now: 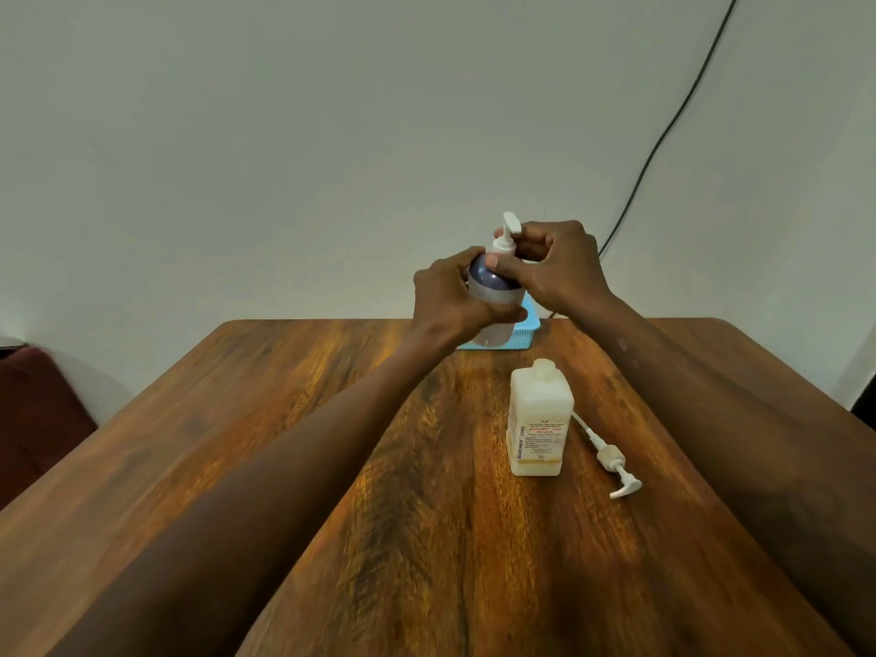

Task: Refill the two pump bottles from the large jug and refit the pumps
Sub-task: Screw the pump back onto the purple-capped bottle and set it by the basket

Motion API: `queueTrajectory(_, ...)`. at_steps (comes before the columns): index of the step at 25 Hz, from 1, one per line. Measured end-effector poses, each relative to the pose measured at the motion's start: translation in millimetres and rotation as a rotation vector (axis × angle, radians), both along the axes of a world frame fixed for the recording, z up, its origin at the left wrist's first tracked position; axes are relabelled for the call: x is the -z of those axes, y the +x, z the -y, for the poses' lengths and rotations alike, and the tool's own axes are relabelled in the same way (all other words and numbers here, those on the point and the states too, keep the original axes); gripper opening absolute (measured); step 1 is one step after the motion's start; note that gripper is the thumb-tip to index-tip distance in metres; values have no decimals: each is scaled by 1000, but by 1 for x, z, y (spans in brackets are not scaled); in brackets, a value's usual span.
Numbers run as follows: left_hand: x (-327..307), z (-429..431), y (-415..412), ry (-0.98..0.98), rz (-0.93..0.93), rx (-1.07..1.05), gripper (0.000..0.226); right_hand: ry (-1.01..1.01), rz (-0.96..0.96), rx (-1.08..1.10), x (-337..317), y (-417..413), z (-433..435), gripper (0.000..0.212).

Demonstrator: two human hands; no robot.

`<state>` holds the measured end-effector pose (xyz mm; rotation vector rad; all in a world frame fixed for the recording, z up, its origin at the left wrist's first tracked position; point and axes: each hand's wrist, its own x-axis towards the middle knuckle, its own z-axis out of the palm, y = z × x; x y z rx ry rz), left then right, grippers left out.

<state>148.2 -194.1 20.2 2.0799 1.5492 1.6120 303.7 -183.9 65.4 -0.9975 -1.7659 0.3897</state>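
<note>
"Twisting this pump [508, 230] on the round bottle [488, 289], how do I do it well?"

"Let the left hand [450, 298] stay wrapped round the body, raised in front of the basket [532, 324]. The right hand [557, 267] curls its fingers about the collar under the spout. Turn there, not at the nozzle, and hold the bottle upright. Loosening or tightening, I can't tell."

"And the square bottle [540, 419]?"

"Open-necked on the counter [332, 419], its loose pump [611, 459] lying just beside. No jug shows."

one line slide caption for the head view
Left hand grips a rounded pump bottle while right hand holds its pump; square bottle stands open.
</note>
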Motion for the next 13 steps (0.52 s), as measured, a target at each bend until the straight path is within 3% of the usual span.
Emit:
queueTrajectory(6,4,-90,22,-43,-153,-58,83,45,-61,115,15,16,-80,41)
queueTrajectory(9,9,-131,33,-64,-125,-55,90,62,-69,148,27,19,-121,36)
queueTrajectory(13,21,-176,34,-133,-70,-45,62,23,-96,186,50,19,-172,36)
